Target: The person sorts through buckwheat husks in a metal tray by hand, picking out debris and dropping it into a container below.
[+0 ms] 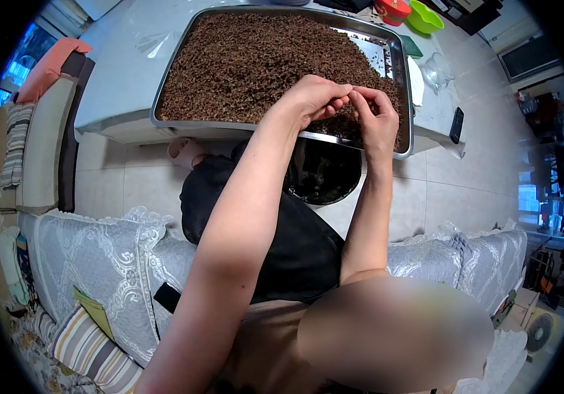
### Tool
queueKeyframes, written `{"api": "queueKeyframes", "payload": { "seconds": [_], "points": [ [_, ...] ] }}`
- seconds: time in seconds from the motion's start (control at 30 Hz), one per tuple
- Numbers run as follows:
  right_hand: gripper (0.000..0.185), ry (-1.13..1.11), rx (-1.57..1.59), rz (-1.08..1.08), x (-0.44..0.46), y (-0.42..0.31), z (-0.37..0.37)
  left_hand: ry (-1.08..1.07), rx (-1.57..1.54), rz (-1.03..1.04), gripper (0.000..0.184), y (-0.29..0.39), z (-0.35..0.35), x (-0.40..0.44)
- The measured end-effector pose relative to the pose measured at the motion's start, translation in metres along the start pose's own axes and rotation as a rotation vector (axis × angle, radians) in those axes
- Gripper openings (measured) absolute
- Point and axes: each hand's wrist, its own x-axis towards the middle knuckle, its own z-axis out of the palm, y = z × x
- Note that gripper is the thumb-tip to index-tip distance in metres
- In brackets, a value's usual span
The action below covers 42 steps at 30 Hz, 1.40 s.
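Note:
A large metal tray is heaped with small, dark brown dried bits, perhaps husks or peppercorns. Above its near right part, my left hand and my right hand meet at the fingertips. Thumb and index finger of each are pinched together. Whatever lies between the fingertips is too small to name. At the tray's far right corner, bare metal shows with a few scattered bits. Below the near edge, a black round bucket stands on the floor, partly hidden by the tray and my leg.
The tray rests on a pale table. A glass jar, a black phone-like object, a green bowl and a red container are at its right. A lace-covered sofa is under me; another sofa stands left.

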Motion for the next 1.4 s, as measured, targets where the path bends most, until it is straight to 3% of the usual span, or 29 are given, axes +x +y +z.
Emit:
{"api": "queueKeyframes", "payload": {
  "seconds": [0.07,0.2,0.3,0.6,0.7,0.8,1.0,1.23,1.4],
  "points": [
    [0.014,0.093,-0.306,-0.29,-0.001,-0.005,0.005,0.014,0.031,-0.006,0.019,0.0,-0.001,0.001],
    [0.009,0.147,-0.485,-0.407,-0.001,-0.001,0.012,0.046,0.085,0.005,0.021,-0.003,0.002,0.003],
    [0.01,0.173,-0.45,-0.376,0.001,0.006,0.01,-0.003,0.052,0.02,0.02,-0.004,0.002,0.003],
    [0.018,0.166,-0.048,-0.011,0.006,0.03,0.011,-0.046,0.259,0.13,0.02,-0.003,0.007,0.003],
    [0.02,0.084,0.356,0.222,0.003,0.02,0.012,-0.063,0.256,0.137,0.022,-0.003,0.007,0.003],
    [0.02,0.068,0.469,0.262,0.004,0.021,0.011,-0.069,0.245,0.125,0.022,-0.003,0.007,0.004],
    [0.021,0.176,0.404,0.243,0.007,0.018,0.006,-0.088,0.166,0.191,0.022,-0.003,0.008,0.006],
    [0.023,0.248,0.505,0.284,0.007,0.015,-0.003,0.13,0.175,0.201,0.022,0.001,0.003,0.002],
    [0.022,0.166,0.534,0.236,0.006,0.006,-0.006,0.277,0.214,0.237,0.022,0.002,0.005,0.0]
  ]
}}
